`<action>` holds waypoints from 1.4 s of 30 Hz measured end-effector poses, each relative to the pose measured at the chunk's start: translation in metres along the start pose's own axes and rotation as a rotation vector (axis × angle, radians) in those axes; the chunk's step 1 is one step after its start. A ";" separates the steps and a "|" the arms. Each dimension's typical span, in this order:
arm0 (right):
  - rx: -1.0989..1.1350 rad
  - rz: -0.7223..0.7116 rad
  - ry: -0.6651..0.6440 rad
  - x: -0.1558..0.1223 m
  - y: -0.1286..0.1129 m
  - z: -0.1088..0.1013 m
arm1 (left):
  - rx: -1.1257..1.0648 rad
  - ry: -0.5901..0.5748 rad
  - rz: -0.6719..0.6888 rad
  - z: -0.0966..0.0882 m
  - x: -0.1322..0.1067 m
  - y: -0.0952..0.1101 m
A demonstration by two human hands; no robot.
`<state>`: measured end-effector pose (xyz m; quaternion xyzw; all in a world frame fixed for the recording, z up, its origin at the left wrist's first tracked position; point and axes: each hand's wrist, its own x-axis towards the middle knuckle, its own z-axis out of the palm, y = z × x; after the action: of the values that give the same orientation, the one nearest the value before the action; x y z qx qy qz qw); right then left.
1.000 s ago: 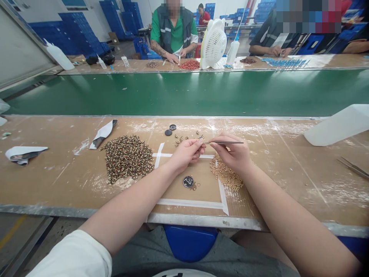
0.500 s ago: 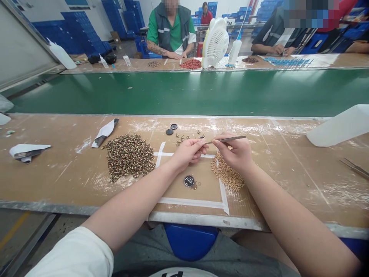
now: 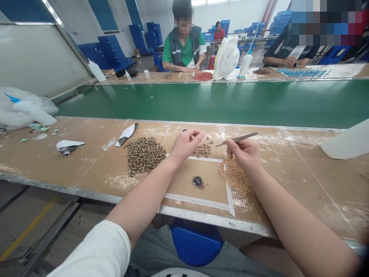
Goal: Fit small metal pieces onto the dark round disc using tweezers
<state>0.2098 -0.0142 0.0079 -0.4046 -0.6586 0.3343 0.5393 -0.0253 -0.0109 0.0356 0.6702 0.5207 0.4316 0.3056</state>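
Observation:
My left hand (image 3: 186,145) hovers just above the cardboard-covered table, its fingers loosely curled and a little apart, with nothing visible in them. Pinched in my right hand (image 3: 245,152) are metal tweezers (image 3: 240,139), their tips pointing left. Several small dark-and-gold metal pieces (image 3: 203,150) lie scattered between the two hands. Beneath my right hand spreads a heap of small gold beads (image 3: 235,177). A larger pile of dark-and-gold metal pieces (image 3: 145,155) sits left of my left hand. Nearer me, a small round black dish (image 3: 197,181) holds something shiny.
White tape (image 3: 198,200) marks a rectangle on the table (image 3: 98,154). Crumpled pieces of paper (image 3: 127,134) lie at the left, and a white plastic bottle (image 3: 347,140) at the right. Behind runs a green conveyor belt (image 3: 184,102). Across it, people work beside a white fan (image 3: 227,59).
My hands have drawn apart; the left has come away from the tweezer tips, loosening its pinch. The tweezers stay in my right hand. The camera view has turned left and tilted up.

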 end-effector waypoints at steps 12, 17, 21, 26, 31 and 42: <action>0.007 -0.011 -0.274 -0.007 0.000 0.014 | 0.936 -0.328 -0.202 -0.110 -0.044 -0.017; -0.002 -0.020 -0.337 -0.011 0.003 0.019 | 1.004 -0.322 -0.211 -0.107 -0.053 -0.026; -0.035 -0.014 -0.420 -0.014 -0.005 0.021 | 0.989 -0.330 -0.184 -0.105 -0.055 -0.028; -0.063 0.005 -0.548 -0.019 -0.014 0.026 | 0.991 -0.342 -0.137 -0.105 -0.055 -0.029; -0.080 0.041 -0.677 -0.022 -0.018 0.030 | 0.979 -0.354 -0.093 -0.102 -0.056 -0.029; -0.075 0.124 -0.775 -0.022 -0.011 0.031 | 1.005 -0.370 -0.052 -0.098 -0.059 -0.029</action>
<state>0.1796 -0.0386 0.0015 -0.3065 -0.7996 0.4699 0.2143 -0.1303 -0.0634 0.0386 0.7857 0.6170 -0.0039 0.0445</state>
